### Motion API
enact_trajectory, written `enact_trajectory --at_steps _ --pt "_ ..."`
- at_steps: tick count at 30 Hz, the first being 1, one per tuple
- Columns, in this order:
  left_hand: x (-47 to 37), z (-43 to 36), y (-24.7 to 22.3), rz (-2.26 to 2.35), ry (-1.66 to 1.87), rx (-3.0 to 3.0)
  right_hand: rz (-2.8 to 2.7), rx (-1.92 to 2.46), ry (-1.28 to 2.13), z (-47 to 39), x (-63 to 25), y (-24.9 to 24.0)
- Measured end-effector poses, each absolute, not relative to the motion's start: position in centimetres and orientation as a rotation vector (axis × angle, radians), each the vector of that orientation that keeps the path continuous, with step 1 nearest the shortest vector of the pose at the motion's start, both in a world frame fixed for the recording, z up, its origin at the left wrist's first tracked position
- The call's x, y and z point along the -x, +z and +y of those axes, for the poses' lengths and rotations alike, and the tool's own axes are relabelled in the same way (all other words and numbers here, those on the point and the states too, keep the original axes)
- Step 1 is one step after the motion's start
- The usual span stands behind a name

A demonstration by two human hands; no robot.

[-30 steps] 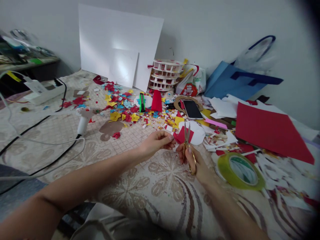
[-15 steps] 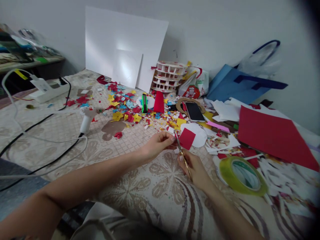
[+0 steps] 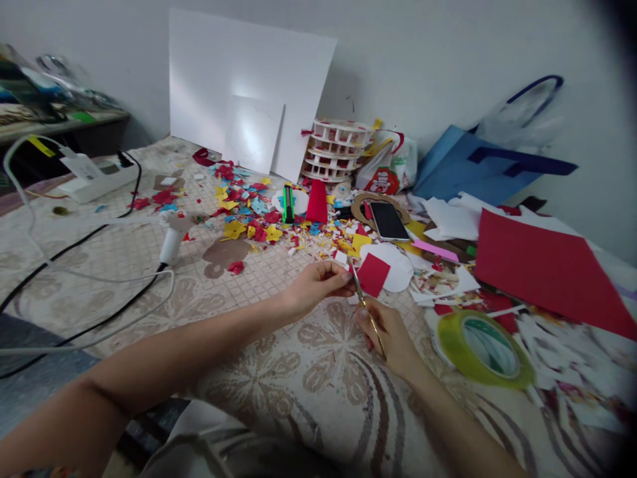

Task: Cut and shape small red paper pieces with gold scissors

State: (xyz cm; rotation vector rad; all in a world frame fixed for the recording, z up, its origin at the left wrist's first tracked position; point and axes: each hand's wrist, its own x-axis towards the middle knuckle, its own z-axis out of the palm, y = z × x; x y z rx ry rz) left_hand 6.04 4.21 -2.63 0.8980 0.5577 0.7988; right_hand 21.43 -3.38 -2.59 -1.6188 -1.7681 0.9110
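My right hand [image 3: 393,333] is wrapped round the gold handles of a pair of scissors [image 3: 359,289], with the blades pointing up and away from me. Right beside the blades, my left hand [image 3: 322,284] is closed in a pinch. Whatever lies between its fingertips is too small and hidden to make out. Just past the scissors a red paper square [image 3: 374,274] overlaps a white scalloped paper shape [image 3: 398,269]. A small white block [image 3: 341,257] lies beyond my left fingertips.
Paper scraps and yellow flowers [image 3: 233,230] litter the middle. A glue gun [image 3: 172,242] stands left among cables. Rightward are a phone [image 3: 389,221], a tape roll [image 3: 455,345] and red sheet [image 3: 542,265]. Behind stand a white tiered model [image 3: 334,151] and blue bag [image 3: 462,162].
My right hand and the scissors have shifted very slightly to the right. My left hand keeps its pinch in nearly the same place. The objects on the table lie as before.
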Motion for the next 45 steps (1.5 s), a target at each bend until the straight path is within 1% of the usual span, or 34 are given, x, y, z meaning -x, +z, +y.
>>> enact_trajectory --at_steps 12,26,37,45 --pt "-5.7 4.5 -2.3 0.527 0.742 -0.914 -1.762 1.645 0.972 -3.5 -21.8 -2.4" --pt "-5.5 5.0 -2.1 0.52 0.692 -0.936 -1.878 1.669 0.89 -3.5 -22.3 -2.0" --pt "-4.8 5.8 -1.7 0.466 0.579 -0.958 -1.961 1.698 0.872 -3.3 -22.5 -1.1" --pt "-4.1 6.6 -1.4 0.451 0.457 -0.977 -1.957 1.674 0.923 -3.3 -22.8 -1.4"
